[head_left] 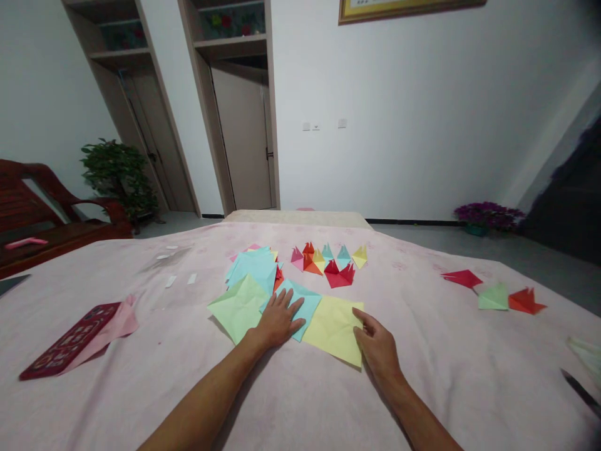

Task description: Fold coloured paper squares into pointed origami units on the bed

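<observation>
My left hand (280,318) lies flat with fingers spread on a light blue paper sheet (307,307). A creased light green sheet (241,304) lies beside its wrist, to the left. My right hand (378,344) has its fingers curled at the right edge of a creased yellow paper sheet (332,326), holding that edge. The yellow sheet's left side meets the blue one near my left fingers. Just beyond is a stack of light blue sheets (253,266), with bits of red, yellow and pink paper showing around it.
Several folded paper birds stand beyond the sheets, among them a red one (339,275). At the right lie a flat red piece (462,279), a green one (494,297) and an orange-red bird (526,302). A dark red packet (70,338) lies left on the pink tablecloth (188,401).
</observation>
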A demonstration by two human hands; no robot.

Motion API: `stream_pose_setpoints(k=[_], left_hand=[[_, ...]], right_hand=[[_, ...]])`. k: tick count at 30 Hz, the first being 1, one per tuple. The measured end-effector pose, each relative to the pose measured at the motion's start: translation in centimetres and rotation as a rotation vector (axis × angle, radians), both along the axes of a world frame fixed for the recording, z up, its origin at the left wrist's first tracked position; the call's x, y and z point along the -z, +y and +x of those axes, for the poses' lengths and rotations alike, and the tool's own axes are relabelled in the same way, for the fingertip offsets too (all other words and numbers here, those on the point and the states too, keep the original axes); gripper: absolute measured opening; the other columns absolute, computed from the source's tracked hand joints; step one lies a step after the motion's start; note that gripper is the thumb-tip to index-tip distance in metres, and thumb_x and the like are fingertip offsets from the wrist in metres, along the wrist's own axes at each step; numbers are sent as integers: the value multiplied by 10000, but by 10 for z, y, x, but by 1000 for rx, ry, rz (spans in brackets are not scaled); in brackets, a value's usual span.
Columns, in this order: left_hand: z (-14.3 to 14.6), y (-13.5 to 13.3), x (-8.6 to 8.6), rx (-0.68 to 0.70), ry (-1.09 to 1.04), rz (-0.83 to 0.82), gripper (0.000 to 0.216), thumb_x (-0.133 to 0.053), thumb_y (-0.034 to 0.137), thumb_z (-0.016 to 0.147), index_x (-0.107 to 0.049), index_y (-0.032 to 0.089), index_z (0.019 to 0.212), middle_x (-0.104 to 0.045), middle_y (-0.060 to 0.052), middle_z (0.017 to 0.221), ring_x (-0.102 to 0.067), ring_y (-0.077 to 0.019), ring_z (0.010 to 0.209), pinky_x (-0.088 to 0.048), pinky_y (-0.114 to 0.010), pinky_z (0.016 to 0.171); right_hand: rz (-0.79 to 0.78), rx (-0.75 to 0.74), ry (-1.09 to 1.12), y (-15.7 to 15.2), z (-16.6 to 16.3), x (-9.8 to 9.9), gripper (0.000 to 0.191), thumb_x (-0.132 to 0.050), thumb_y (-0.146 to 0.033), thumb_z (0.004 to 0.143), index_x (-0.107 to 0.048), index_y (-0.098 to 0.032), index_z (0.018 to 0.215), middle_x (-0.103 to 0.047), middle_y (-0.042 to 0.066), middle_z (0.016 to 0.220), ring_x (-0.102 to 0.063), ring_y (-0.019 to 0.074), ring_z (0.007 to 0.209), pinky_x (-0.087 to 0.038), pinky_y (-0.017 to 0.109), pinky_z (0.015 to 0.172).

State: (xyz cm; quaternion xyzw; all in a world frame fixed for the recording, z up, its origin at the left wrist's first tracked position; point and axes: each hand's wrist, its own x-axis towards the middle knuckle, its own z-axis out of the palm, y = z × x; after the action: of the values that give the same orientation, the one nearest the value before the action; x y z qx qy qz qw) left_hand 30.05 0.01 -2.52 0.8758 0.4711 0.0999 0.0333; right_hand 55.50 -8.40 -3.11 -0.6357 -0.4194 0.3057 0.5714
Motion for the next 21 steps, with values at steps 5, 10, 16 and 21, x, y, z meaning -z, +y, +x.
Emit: stream_pose_setpoints(k=[5,10,16,21], left_hand=[[-2,-3,4,-47,27,-8,694,-410,685,886,-318,379,1502,-259,-122,1599,-152,-417,1471,-91,-667,1128],[-4,-4,3,-41,-3,-18,686,-402,698,879,-326,401,1493,-259,-110,1601,-158,-429,1466,-95,-678,1120],[-9,-17,-8,71,-120,61,544,-474,545,920,-456,348,1427,-430,-87,1511,-305,-352,1417,-157,-610,1149],[-32,-37,-15,147,-277,102,204,-568,274,890,-708,268,1038,-714,-82,1049,-590,-273,1087,-340,-512,1076]], right_hand=[[98,243,-109,-7,9,-30,557,-611,-348,761,-640,-126,1271,-736,79,948,-626,150,653,-476,234,548],[458,206,-583,11,-14,-79,401,-556,-283,869,-662,-199,1246,-714,91,1124,-666,165,784,-541,263,663],[709,-243,-1041,72,-92,-93,471,-461,-122,909,-574,-222,1356,-662,91,1272,-600,228,1170,-455,408,1029],[489,-788,-1079,99,-146,-67,528,-530,-65,805,-630,-267,1282,-519,28,1451,-398,245,1389,-374,424,1093]])
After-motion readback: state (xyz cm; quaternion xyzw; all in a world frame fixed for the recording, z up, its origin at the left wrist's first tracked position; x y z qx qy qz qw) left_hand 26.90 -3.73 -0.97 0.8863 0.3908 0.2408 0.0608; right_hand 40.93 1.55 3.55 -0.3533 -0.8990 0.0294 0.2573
